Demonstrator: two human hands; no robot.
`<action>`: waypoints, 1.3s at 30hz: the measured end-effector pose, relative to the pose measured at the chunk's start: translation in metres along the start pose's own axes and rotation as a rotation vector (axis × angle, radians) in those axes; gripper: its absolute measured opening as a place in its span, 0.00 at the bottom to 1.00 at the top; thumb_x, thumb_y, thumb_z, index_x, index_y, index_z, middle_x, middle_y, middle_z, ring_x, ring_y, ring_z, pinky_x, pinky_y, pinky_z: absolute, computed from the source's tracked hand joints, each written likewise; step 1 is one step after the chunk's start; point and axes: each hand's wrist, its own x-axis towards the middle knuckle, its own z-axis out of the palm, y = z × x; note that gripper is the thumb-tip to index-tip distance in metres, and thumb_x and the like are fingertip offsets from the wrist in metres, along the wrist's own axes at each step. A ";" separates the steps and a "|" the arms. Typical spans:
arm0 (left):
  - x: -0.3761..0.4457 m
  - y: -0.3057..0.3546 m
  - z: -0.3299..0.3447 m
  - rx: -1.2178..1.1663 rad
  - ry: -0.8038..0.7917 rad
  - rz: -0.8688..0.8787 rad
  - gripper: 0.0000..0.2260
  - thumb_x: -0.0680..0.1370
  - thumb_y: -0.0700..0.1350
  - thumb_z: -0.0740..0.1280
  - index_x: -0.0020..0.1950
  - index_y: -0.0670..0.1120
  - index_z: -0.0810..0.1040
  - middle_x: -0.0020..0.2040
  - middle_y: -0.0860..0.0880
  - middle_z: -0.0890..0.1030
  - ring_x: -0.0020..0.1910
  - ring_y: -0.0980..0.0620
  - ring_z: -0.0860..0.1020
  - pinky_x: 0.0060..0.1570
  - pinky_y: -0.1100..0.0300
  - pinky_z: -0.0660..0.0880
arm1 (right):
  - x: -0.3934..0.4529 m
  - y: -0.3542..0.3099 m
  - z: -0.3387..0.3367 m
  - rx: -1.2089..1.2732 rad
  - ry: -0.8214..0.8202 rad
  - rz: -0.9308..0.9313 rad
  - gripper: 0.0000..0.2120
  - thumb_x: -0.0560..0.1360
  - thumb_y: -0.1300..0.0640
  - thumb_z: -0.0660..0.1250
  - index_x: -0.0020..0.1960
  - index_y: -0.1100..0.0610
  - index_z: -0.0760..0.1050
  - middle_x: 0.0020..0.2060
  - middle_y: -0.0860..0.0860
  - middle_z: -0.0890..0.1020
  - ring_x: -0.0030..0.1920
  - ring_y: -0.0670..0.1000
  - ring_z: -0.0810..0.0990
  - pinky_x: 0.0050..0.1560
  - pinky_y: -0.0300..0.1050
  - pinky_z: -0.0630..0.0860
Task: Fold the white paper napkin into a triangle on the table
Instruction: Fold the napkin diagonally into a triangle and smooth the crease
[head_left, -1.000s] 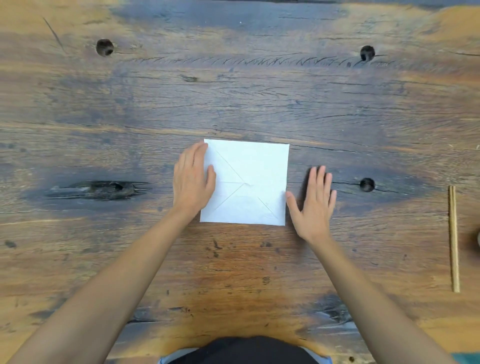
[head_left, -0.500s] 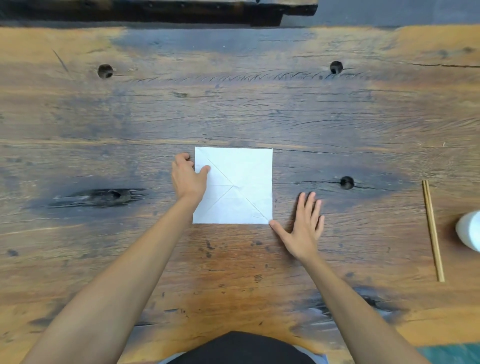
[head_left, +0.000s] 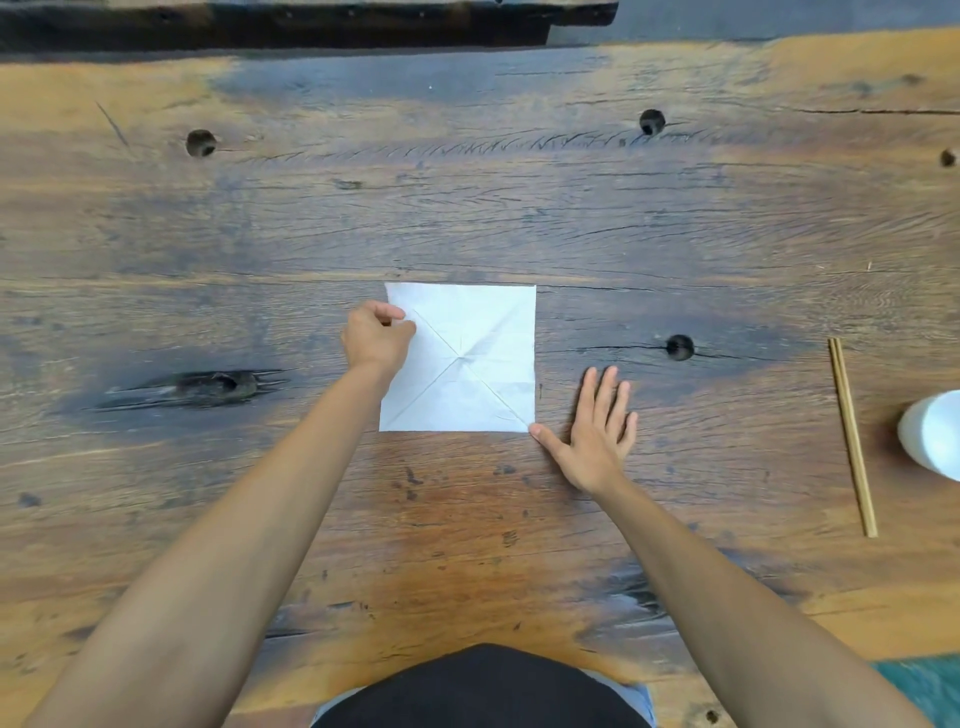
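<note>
Pinching the napkin (head_left: 467, 353) at its far-left corner with left hand (head_left: 376, 338), flat a second ago. Right hand (head_left: 597, 431) spread wide, thumb pinning the near-right corner. Lying square mid-table (head_left: 467, 208), diagonals creased. Probably ready to fold corner to corner.

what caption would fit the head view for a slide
Left hand pinches the far-left corner of a flat white napkin while the right hand pins its near-right corner on the wooden table.

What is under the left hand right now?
The left hand covers the napkin's upper-left edge, fingers curled at that corner. Wooden table lies beneath. Whether the corner is lifted or pinched is hidden by the fingers.
</note>
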 end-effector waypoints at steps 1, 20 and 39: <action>-0.002 -0.001 0.000 -0.013 -0.002 0.011 0.08 0.73 0.38 0.73 0.48 0.46 0.77 0.44 0.50 0.79 0.47 0.49 0.78 0.48 0.58 0.76 | 0.000 0.000 0.000 -0.003 -0.004 0.000 0.53 0.70 0.17 0.49 0.77 0.41 0.20 0.76 0.43 0.20 0.75 0.48 0.18 0.76 0.60 0.29; -0.051 -0.004 -0.019 -0.085 0.086 0.488 0.06 0.76 0.40 0.71 0.52 0.45 0.83 0.45 0.51 0.84 0.41 0.56 0.78 0.43 0.68 0.76 | 0.002 -0.004 -0.001 -0.027 -0.031 0.019 0.54 0.72 0.20 0.53 0.78 0.43 0.20 0.74 0.43 0.18 0.72 0.47 0.14 0.75 0.59 0.27; -0.027 -0.017 -0.017 -0.029 0.133 0.129 0.15 0.77 0.44 0.71 0.62 0.41 0.76 0.52 0.48 0.81 0.48 0.51 0.80 0.53 0.52 0.78 | 0.001 -0.007 -0.004 -0.025 -0.057 0.029 0.55 0.73 0.20 0.54 0.78 0.45 0.21 0.74 0.45 0.18 0.71 0.49 0.13 0.76 0.60 0.27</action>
